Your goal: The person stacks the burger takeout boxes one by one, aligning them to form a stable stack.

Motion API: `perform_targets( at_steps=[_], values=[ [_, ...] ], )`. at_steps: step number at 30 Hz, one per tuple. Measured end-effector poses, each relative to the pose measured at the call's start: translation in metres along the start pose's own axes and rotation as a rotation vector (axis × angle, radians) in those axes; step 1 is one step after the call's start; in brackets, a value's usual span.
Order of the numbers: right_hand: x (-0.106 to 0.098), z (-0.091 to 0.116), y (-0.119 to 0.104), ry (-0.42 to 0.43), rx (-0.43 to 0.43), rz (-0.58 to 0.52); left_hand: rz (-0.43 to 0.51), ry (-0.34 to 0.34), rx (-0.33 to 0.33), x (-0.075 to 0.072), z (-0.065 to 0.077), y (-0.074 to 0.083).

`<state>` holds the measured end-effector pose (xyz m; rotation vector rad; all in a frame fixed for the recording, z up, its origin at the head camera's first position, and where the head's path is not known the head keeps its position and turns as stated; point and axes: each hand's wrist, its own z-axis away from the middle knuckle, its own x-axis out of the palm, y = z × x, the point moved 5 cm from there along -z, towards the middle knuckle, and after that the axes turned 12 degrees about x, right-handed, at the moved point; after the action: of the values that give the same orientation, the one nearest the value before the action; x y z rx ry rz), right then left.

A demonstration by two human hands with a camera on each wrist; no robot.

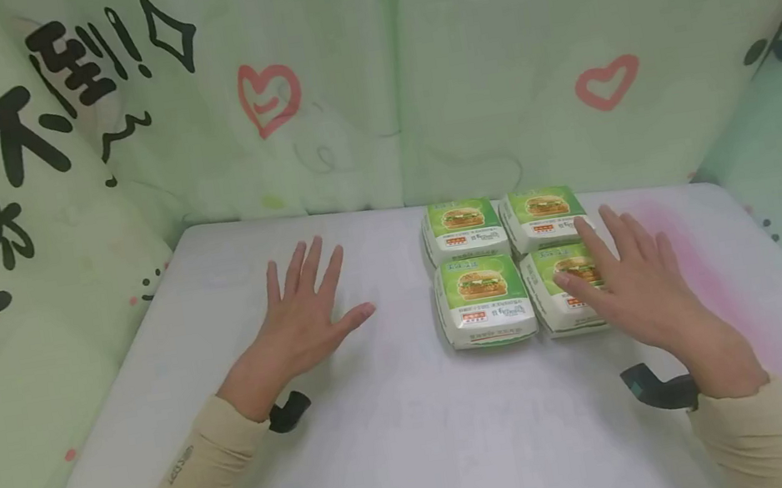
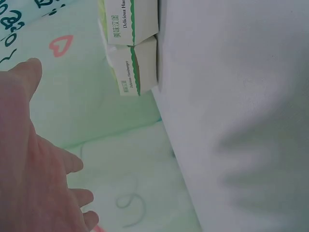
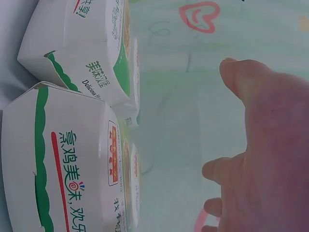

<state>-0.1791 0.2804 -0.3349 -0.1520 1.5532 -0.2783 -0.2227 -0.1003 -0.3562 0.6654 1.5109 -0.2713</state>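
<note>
Several green and white hamburger boxes stand together in two rows on the table, right of its middle. The front left box [image 1: 485, 302] shows whole in the head view, while my right hand [image 1: 636, 287] partly covers the front right box [image 1: 560, 311]. Behind them are the back left box [image 1: 465, 229] and the back right box [image 1: 541, 213]. My right hand hovers over the right-hand boxes with fingers spread and holds nothing. To the left of the boxes, my left hand [image 1: 306, 316] is spread above the table, holding nothing. The left wrist view shows box sides [image 2: 135, 67] beyond the thumb.
The white table [image 1: 391, 446] has a pink stain [image 1: 696, 257] along its right side. Pale green curtains [image 1: 345, 141] with black lettering and red hearts hang behind it and at both sides. A black wrist camera [image 1: 659, 388] sits under the right wrist, another [image 1: 290, 412] under the left.
</note>
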Motion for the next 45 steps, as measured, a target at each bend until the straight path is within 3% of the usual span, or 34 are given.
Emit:
perform_targets(
  at_steps=[21,38,45],
  values=[
    [0.007,-0.001,0.008,-0.020,-0.029,-0.078,0.060,-0.009,0.061,0.022,-0.020,0.016],
    [0.016,0.002,0.023,-0.017,-0.039,-0.168,0.281,0.032,0.181,0.031,-0.039,0.049],
    [0.014,-0.001,0.028,-0.040,-0.009,-0.210,0.482,0.046,0.178,0.038,-0.050,0.063]
  ],
)
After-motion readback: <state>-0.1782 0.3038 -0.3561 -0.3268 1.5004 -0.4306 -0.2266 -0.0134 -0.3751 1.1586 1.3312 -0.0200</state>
